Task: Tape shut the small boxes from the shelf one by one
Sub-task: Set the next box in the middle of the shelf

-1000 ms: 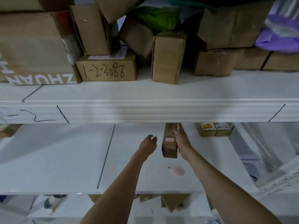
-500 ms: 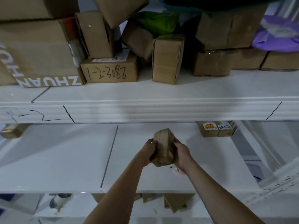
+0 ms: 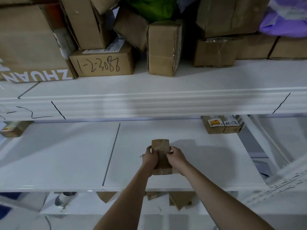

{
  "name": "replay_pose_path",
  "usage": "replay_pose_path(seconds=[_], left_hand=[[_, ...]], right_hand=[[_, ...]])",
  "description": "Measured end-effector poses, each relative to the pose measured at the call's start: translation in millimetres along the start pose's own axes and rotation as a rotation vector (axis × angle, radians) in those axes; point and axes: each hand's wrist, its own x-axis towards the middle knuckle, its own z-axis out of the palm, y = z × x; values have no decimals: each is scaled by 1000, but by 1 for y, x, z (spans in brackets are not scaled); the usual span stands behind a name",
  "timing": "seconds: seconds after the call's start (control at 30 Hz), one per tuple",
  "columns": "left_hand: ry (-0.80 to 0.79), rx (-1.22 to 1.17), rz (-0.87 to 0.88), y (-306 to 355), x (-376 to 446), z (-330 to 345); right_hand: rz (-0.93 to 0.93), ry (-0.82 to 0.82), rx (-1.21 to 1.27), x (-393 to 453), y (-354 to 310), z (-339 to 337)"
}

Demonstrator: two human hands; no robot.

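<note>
I have both hands on the small box (image 3: 160, 155), a plain brown cardboard block with a seam down its top face, held over the smooth white shelf (image 3: 66, 155). My left hand (image 3: 150, 157) wraps its left edge, fingers curled round the card; my right hand (image 3: 177, 157) grips the right edge likewise. Beyond my right hand sit two labelled cartons (image 3: 221, 125). Above my hands, rough taped boxes crowd the upper shelf (image 3: 216, 80).

Both hands, left (image 3: 150, 157) and right (image 3: 176, 156), grip a small cardboard box (image 3: 160, 147) above the white shelf (image 3: 66, 156).
</note>
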Motion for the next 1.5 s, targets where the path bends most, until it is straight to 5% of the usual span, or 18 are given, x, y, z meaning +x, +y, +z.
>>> replay_pose_path(seconds=[0.47, 1.3, 1.5], left_hand=[[34, 66, 18, -20, 5, -6], [48, 291, 23, -19, 1, -2], [-23, 430, -29, 0, 0, -6]], right_hand=[[13, 150, -231, 6, 14, 14], [38, 201, -279, -3, 19, 18], [35, 74, -276, 1, 8, -9]])
